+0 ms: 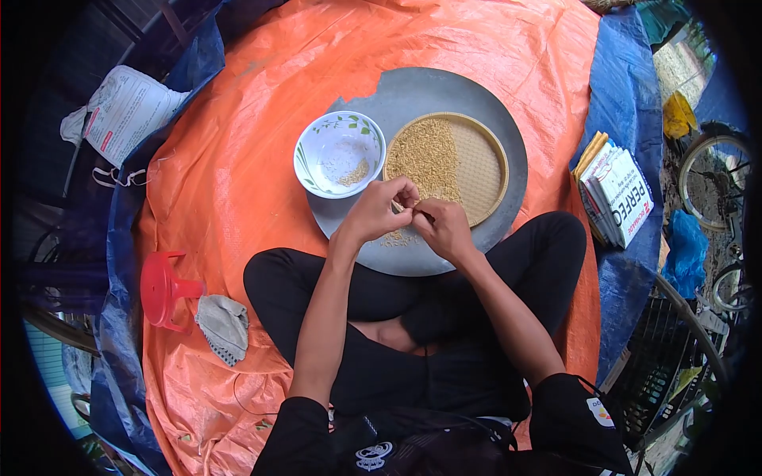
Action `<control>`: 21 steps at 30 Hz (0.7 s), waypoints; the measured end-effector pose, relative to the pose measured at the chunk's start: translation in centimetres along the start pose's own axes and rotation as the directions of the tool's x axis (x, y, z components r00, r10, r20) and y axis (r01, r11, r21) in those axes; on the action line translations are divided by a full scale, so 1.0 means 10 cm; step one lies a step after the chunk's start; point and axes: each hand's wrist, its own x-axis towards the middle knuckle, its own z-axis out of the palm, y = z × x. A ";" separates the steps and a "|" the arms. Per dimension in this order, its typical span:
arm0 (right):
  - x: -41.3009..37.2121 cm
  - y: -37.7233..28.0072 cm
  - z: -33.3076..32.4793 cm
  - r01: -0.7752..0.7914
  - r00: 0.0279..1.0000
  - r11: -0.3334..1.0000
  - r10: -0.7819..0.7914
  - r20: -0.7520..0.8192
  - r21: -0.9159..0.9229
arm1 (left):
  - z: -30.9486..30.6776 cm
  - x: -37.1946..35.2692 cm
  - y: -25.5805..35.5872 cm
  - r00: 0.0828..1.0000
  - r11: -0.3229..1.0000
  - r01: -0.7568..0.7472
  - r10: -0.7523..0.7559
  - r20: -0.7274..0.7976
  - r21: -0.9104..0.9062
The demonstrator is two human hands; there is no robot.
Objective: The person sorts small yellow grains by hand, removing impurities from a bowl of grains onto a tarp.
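My left hand (381, 209) and my right hand (444, 226) meet over the near edge of a round woven tray (482, 166). The fingers of both are pinched together, thumbs almost touching; whatever lies between them is too small to make out. Golden, husked-looking grain (421, 152) covers the left part of the woven tray. Close by on the left, a white bowl (316, 143) with green leaf patterns holds whitish bits and a small tan heap. Both stand on a large grey round tray (512, 119). Loose grains (395, 239) lie under my hands on the grey tray.
An orange tarp (238, 159) spreads beneath my crossed legs, with blue tarp (623, 79) along the sides. At left are a red plastic stool (163, 289) and a grey cloth (223, 324). Folded printed sacks (615, 190) sit at right, near a bicycle wheel (714, 178).
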 end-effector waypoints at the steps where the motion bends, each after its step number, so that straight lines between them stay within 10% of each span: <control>1: 0.00 0.00 0.00 -0.005 1.000 1.000 0.006 -0.009 0.016 | 0.01 0.00 -0.01 1.000 1.000 -0.008 0.008 -0.003 0.002; 13: 0.04 0.19 0.02 -0.395 0.912 0.851 0.409 0.036 0.347 | 0.15 0.04 0.00 0.993 0.994 -0.108 0.108 -0.054 0.006; 21: 0.06 0.04 -0.02 -0.389 0.918 0.727 0.357 0.173 0.565 | -0.18 -0.04 0.19 0.996 0.998 -0.010 0.015 -0.092 0.060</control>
